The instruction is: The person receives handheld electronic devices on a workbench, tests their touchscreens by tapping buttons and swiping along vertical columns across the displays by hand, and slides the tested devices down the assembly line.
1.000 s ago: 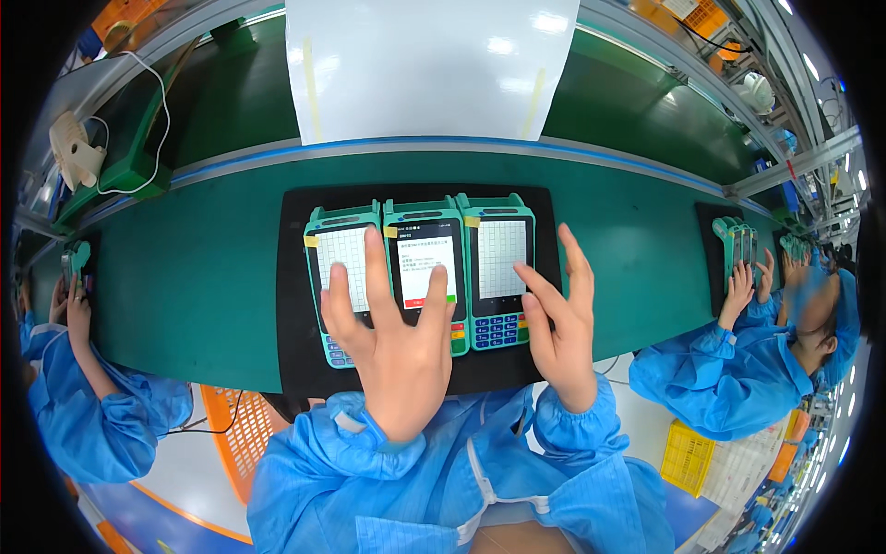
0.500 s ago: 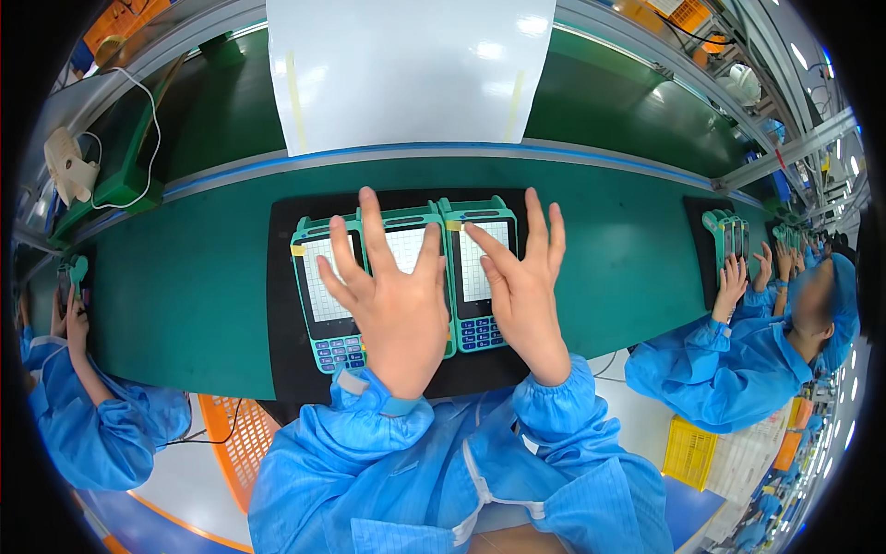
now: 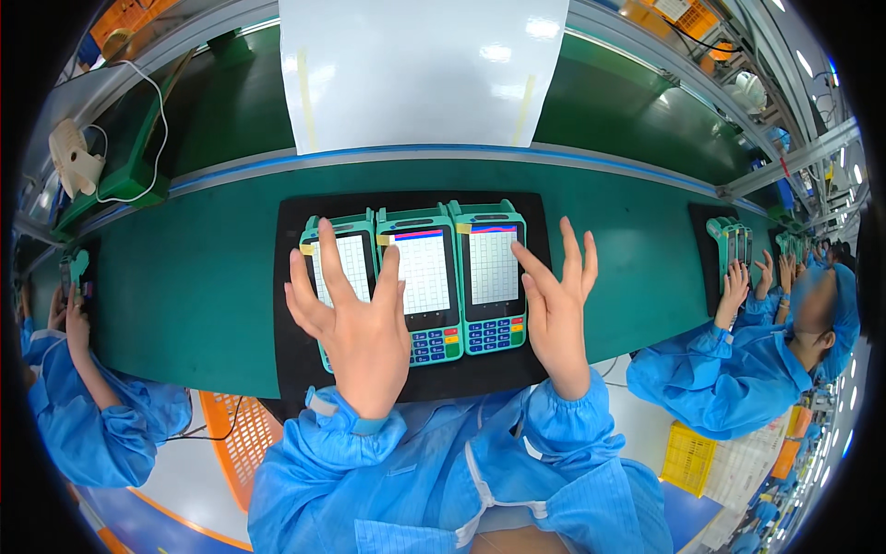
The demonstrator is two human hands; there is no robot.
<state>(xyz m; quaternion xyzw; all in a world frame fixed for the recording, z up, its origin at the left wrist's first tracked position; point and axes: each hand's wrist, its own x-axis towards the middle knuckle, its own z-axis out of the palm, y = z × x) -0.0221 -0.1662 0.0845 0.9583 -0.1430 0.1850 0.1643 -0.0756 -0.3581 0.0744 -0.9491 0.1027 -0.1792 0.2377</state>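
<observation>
Three green payment terminals with grid screens and blue keypads lie side by side on a black mat (image 3: pixel 292 365). My left hand (image 3: pixel 360 346), fingers spread, covers much of the left terminal (image 3: pixel 354 258). Its index fingertip is at the upper left of the middle terminal (image 3: pixel 425 277); whether it touches is unclear. My right hand (image 3: pixel 558 323) is also spread, its index fingertip at the right side of the right terminal's screen (image 3: pixel 492 272). Coloured bands cross the top of the middle and right screens. A yellow tab sits at each terminal's upper left corner.
The mat lies on a green bench (image 3: pixel 203 286). A white sheet (image 3: pixel 425 74) hangs at the back. Co-workers in blue sit on both sides, the right one beside more terminals (image 3: pixel 729 235). An orange basket (image 3: pixel 235 434) stands below the bench at left, and a white fan (image 3: pixel 74 157) stands back left.
My left hand has moved left, uncovering the middle terminal. My right index finger has gone from the right screen's upper left to its right side. Coloured bands now show on the middle and right screens.
</observation>
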